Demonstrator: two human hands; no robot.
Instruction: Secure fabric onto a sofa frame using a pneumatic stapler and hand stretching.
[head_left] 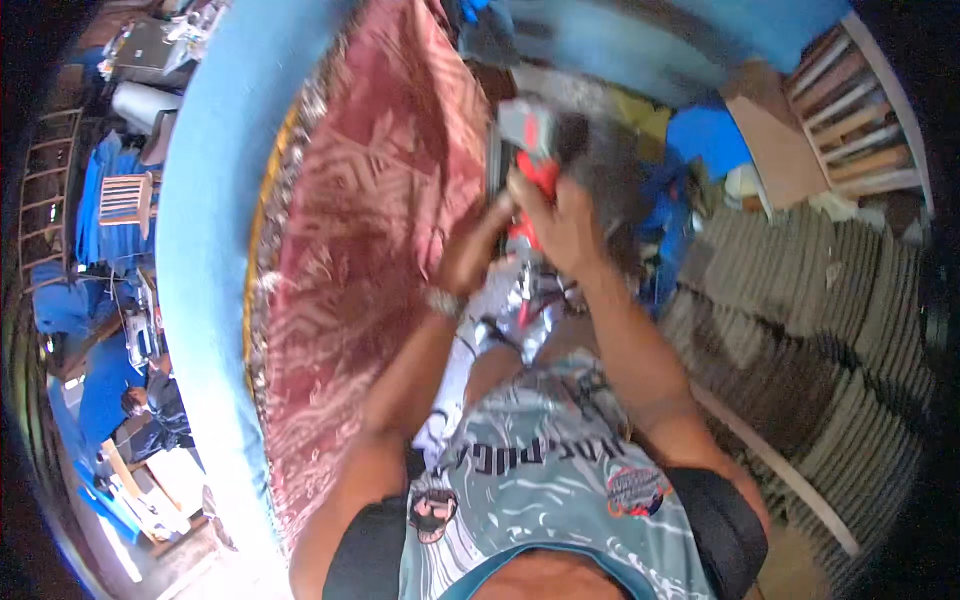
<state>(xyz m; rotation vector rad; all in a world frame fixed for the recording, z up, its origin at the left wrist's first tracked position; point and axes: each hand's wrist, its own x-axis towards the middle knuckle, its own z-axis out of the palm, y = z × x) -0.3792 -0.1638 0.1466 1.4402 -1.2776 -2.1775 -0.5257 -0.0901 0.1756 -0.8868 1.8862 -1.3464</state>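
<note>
Both my hands are closed round a red and grey power tool [540, 172], held upright at the middle of the view and blurred by motion. My right hand [560, 225] grips its red body; my left hand [475, 240], with a band on the wrist, wraps its left side, fingers partly hidden. Just left of the tool is a red patterned fabric [360, 230] with a beaded, gold-edged trim [270, 200], beside a long pale blue padded piece [200, 250]. A shiny, unclear object [525, 290] lies below my hands.
Stacked grey corrugated-looking sheets [790, 310] fill the right side, crossed by a wooden strip [780, 470]. Upper right holds a slatted wooden frame [860, 120], tan board [775, 140] and blue material [705, 135]. Beyond the padded piece are cluttered chairs [125, 200] and a dark-clothed person [155, 410].
</note>
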